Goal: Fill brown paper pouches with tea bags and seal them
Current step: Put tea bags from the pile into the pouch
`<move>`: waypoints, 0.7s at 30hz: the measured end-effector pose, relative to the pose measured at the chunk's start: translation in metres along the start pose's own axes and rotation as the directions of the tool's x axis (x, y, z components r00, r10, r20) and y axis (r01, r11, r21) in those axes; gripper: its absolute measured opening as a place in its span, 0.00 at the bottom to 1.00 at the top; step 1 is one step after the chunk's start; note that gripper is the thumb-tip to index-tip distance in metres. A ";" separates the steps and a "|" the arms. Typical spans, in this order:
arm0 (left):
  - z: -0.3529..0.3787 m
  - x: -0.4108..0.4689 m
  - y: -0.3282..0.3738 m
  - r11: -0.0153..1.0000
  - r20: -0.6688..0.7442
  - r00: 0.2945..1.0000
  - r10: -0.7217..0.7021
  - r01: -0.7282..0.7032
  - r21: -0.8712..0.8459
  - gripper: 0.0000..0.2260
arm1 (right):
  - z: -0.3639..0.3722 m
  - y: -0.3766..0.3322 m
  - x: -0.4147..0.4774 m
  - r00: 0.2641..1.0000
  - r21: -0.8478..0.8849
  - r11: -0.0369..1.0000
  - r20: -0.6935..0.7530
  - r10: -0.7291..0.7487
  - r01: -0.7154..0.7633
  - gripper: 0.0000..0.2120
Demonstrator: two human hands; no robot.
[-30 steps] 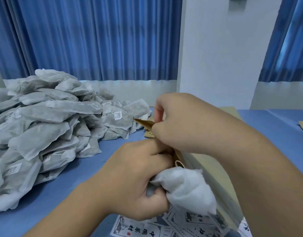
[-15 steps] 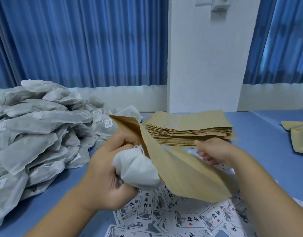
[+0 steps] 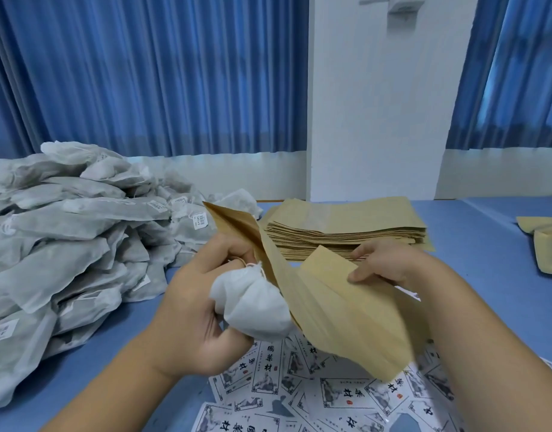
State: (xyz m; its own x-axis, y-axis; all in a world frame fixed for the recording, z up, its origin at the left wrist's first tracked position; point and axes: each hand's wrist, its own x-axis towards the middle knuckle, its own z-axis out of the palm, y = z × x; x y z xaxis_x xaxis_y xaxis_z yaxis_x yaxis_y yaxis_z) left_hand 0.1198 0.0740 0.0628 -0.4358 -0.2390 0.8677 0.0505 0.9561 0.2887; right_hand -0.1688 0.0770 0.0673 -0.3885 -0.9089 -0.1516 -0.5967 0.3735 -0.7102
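Brown paper pouch (image 3: pixel 331 307) held tilted over worktop (image 3: pixel 474 260), mouth up-left, flap pinched by right hand (image 3: pixel 384 263). White tea bag (image 3: pixel 253 304) bunched in left hand (image 3: pixel 200 307), touching pouch's left side. Flat pouch stack (image 3: pixel 346 222) behind. Grey tea-bag pile (image 3: pixel 59 232) left.

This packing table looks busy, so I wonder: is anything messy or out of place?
Nothing looks damaged or spilled. The printed labels lie scattered at all angles, unlike the neat pouch stack, and the tea bags sit in a loose heap.
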 end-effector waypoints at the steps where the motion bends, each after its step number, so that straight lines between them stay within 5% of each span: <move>1: -0.002 0.000 0.000 1.000 0.025 1.000 -0.006 0.006 0.011 0.07 | -0.002 -0.003 -0.002 1.000 -0.009 1.000 0.011 0.008 -0.008 0.19; 6: -0.004 0.003 0.000 0.994 0.063 0.997 0.042 -0.048 0.093 0.07 | -0.020 -0.038 -0.022 0.993 -0.165 0.982 -0.068 -0.100 0.088 0.04; 9: -0.008 0.003 -0.003 0.977 0.067 0.993 0.092 -0.103 0.186 0.10 | -0.038 -0.065 -0.031 0.955 -0.292 0.949 -0.228 -0.189 0.118 0.08; 15: 0.004 0.027 -0.023 0.881 0.113 0.986 0.118 -0.157 0.447 0.10 | -0.060 -0.101 0.014 0.732 -0.441 0.892 -0.573 -0.368 0.104 0.13; 18: 0.023 0.039 -0.042 0.840 0.148 0.989 0.012 -0.090 0.535 0.08 | -0.050 -0.101 0.030 0.725 -0.549 0.826 -0.517 -0.455 0.127 0.20; 21: 0.040 0.036 -0.059 0.827 0.244 0.966 -0.090 -0.064 0.558 0.05 | -0.030 -0.100 0.016 0.795 -0.300 0.859 -0.341 -0.502 0.414 0.21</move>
State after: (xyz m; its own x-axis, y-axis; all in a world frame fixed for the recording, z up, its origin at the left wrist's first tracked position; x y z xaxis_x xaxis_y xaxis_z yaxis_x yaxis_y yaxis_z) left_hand 0.0646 0.0159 0.0609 -0.6444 -0.2758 0.7133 -0.4322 0.9008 -0.0422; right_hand -0.1367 0.0305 0.1567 -0.2488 -0.8465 0.4707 -0.8845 0.0006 -0.4666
